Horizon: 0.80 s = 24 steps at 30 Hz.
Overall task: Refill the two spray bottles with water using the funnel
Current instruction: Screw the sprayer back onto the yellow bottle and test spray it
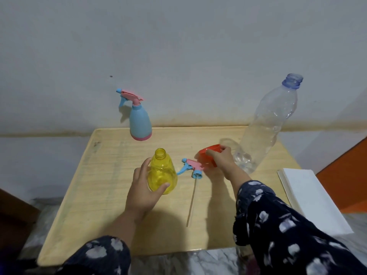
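A yellow spray bottle (162, 171) stands upright on the wooden table (103, 175) with its neck uncapped, and my left hand (142, 192) is wrapped around its body. Its pink and blue spray head (191, 167) lies on the table just to the right, its long dip tube pointing toward me. My right hand (222, 160) grips the red funnel (208, 155) right of that head. A blue spray bottle (139, 120) with its pink head screwed on stands at the table's far edge. A tall clear water bottle (266, 126), uncapped, stands at the right.
A white stack of paper or an open book (311, 197) lies at the table's right edge. A pale wall rises right behind the table. Something orange (345, 169) stands at the far right. Marble-patterned floor shows around the table.
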Tool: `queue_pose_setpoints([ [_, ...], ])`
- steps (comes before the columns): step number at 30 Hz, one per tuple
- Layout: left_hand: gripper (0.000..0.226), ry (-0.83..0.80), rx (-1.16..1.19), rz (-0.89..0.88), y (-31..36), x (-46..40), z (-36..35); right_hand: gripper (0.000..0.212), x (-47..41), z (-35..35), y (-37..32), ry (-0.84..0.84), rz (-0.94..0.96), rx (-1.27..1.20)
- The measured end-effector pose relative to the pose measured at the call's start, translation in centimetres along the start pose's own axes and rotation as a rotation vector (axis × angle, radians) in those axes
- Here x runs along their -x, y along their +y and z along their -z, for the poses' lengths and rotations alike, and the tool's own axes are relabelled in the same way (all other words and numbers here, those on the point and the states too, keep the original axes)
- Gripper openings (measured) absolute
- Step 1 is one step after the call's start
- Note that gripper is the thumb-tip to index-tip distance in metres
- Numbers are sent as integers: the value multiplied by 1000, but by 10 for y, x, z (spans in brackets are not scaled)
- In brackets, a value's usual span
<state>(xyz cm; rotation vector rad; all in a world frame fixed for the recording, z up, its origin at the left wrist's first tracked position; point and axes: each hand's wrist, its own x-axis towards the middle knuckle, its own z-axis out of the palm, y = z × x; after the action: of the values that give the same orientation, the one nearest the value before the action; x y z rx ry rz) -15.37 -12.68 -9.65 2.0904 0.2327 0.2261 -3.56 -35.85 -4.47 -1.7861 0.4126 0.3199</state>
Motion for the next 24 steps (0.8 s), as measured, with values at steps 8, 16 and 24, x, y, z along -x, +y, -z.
queue_pose_setpoints([
  [8, 90, 36, 41, 5, -1, 0, -6, 29, -12, -6, 5, 60, -20, -31],
  [16, 92, -2, 18, 40, 9, 3, -5, 75, 12, -15, 8, 153, 153, 220],
  [24, 91, -32, 56, 53, 20, 0, -4, 44, 30, -41, 23, 169, 195, 634],
])
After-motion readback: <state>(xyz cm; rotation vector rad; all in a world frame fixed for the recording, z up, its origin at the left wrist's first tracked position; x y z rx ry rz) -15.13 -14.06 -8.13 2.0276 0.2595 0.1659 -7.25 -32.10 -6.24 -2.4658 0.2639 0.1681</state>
